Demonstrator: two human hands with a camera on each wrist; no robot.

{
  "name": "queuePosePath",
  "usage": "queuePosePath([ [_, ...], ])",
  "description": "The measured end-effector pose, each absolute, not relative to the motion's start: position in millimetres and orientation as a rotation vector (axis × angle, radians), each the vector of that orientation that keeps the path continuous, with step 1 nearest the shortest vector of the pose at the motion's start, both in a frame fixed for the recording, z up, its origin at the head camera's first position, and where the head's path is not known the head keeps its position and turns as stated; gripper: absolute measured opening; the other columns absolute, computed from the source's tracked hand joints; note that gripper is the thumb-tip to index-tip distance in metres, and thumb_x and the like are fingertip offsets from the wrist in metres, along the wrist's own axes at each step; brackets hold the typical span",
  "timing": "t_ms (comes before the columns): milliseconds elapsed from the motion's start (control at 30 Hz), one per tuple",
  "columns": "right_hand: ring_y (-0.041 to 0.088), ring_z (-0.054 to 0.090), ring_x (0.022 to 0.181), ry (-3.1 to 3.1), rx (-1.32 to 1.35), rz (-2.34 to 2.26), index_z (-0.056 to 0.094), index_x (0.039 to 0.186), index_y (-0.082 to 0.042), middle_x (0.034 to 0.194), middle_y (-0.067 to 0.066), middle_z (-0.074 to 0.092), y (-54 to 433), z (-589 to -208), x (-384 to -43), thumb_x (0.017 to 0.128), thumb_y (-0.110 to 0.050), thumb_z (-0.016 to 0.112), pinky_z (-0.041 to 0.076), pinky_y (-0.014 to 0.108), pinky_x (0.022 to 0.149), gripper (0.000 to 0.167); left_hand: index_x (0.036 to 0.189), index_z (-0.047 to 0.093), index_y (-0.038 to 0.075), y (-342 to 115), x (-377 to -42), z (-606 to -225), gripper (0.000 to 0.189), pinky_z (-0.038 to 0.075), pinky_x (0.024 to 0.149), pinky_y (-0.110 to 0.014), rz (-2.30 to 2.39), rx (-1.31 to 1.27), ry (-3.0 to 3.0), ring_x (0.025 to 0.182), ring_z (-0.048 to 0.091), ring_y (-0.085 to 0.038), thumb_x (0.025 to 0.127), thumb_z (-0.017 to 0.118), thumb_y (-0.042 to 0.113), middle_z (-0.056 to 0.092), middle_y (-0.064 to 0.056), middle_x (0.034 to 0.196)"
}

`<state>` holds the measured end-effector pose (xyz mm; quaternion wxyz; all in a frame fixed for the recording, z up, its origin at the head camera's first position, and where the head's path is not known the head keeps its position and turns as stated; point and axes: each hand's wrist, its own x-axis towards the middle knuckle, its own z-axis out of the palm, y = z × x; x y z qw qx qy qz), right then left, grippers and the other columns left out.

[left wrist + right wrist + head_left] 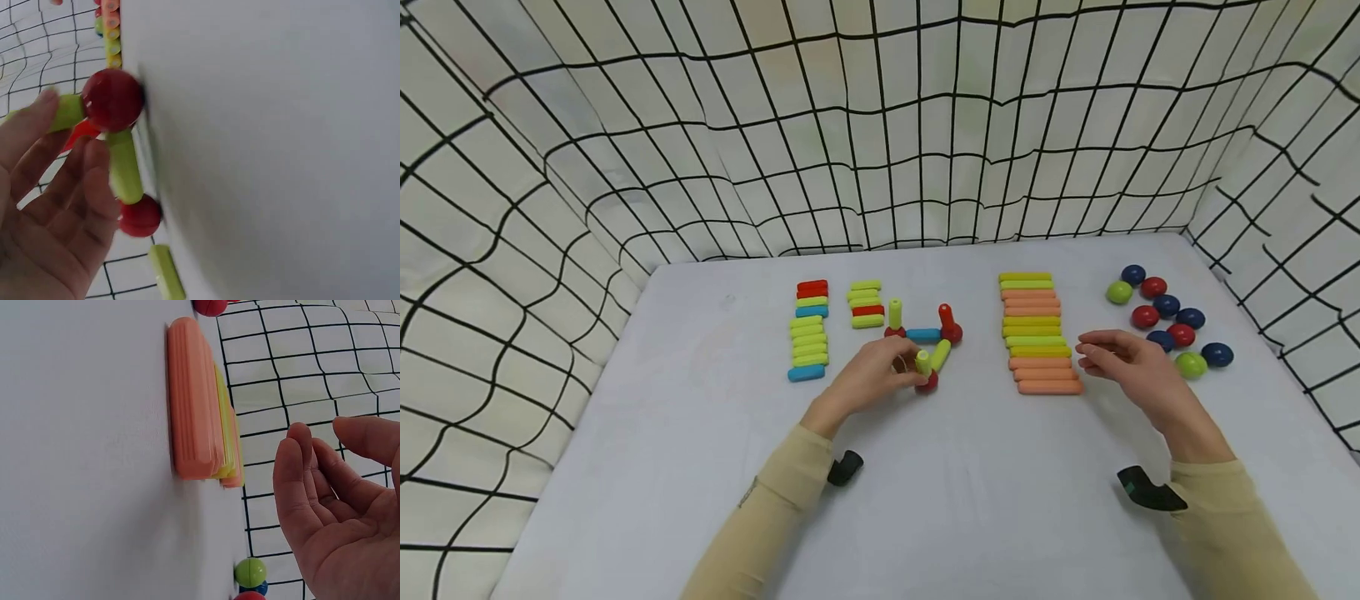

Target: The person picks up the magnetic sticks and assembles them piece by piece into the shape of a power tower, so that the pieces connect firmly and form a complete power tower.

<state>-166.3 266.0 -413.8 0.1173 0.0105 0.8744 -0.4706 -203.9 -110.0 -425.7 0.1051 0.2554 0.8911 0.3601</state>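
My left hand [868, 375] pinches an upright yellow-green building rod [69, 112] between thumb and fingers. That rod stands on a red ball [112, 100]. A second yellow-green rod [941, 355] lies from this ball to another red ball [953, 333], which bears an upright red rod [946, 315]. From there a blue rod [923, 335] leads to a third ball, partly hidden, under a yellow-green upright [895, 313]. Over the table's right side hovers my right hand [1131, 371], holding nothing, its fingers loosely bent beside a column of long orange and yellow rods [190, 406].
Several red, blue and green balls [1146, 317] lie loose at the back right. Short rods in red, green and blue form two columns, one farther left [808, 340] and one [867, 309] behind my left hand. Black netting [917, 125] over white cloth encloses the table's back and sides.
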Motion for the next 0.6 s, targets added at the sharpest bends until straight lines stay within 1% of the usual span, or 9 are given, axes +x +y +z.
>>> queuePosePath([
  [100,0.012,0.061,0.104,2.560,0.018,-1.403,0.047,0.141,-0.005,0.131,0.017,0.056,261,-415,-166,0.101,-0.047,0.048,0.047,0.011,0.084,0.058,0.106,0.064,0.005,-114,-210,-420,0.023,0.050,0.076,-0.027,1.118,0.645,2.693,0.088,0.057,-0.017,0.088,0.074,0.016,0.062,-0.003,0.096],
  [167,0.019,0.059,0.109,2.560,0.004,-1.400,0.047,0.141,-0.005,0.131,0.017,0.055,255,-414,-167,0.100,-0.048,0.048,0.047,0.013,0.085,0.059,0.109,0.060,0.003,-118,-217,-418,0.025,0.050,0.076,-0.029,1.206,0.512,2.753,0.091,0.056,-0.020,0.090,0.071,0.015,0.061,-0.008,0.102],
  [267,0.025,0.054,0.114,2.541,-0.028,-1.395,0.049,0.140,-0.006,0.132,0.016,0.055,243,-414,-170,0.100,-0.048,0.049,0.047,0.022,0.090,0.059,0.125,0.055,0.002,-121,-228,-416,0.038,0.053,0.078,-0.033,1.330,0.330,2.792,0.098,0.057,-0.024,0.093,0.068,0.019,0.059,-0.013,0.116],
  [333,0.026,0.051,0.116,2.521,-0.070,-1.399,0.050,0.139,-0.005,0.133,0.015,0.054,231,-415,-173,0.099,-0.048,0.051,0.046,0.026,0.092,0.058,0.136,0.050,0.004,-121,-233,-417,0.048,0.054,0.083,-0.035,1.353,0.269,2.763,0.103,0.058,-0.025,0.094,0.067,0.021,0.056,-0.013,0.126],
  [400,0.027,0.052,0.115,2.490,-0.108,-1.427,0.052,0.137,-0.004,0.130,0.016,0.057,217,-416,-179,0.099,-0.045,0.053,0.047,0.029,0.092,0.056,0.141,0.048,0.007,-120,-237,-418,0.052,0.054,0.086,-0.036,1.351,0.242,2.719,0.106,0.059,-0.026,0.094,0.066,0.023,0.056,-0.012,0.130],
  [467,0.029,0.057,0.112,2.467,-0.151,-1.459,0.053,0.136,-0.003,0.126,0.017,0.060,203,-416,-185,0.098,-0.043,0.057,0.050,0.029,0.090,0.055,0.140,0.050,0.008,-119,-239,-421,0.049,0.053,0.086,-0.036,1.341,0.219,2.688,0.107,0.060,-0.025,0.095,0.064,0.023,0.057,-0.010,0.129],
  [600,0.031,0.063,0.107,2.419,-0.202,-1.528,0.054,0.134,-0.003,0.122,0.017,0.063,177,-417,-200,0.098,-0.034,0.060,0.053,0.038,0.089,0.048,0.133,0.055,0.007,-115,-239,-428,0.040,0.054,0.080,-0.033,1.382,0.174,2.655,0.102,0.061,-0.023,0.097,0.063,0.023,0.059,-0.009,0.125],
])
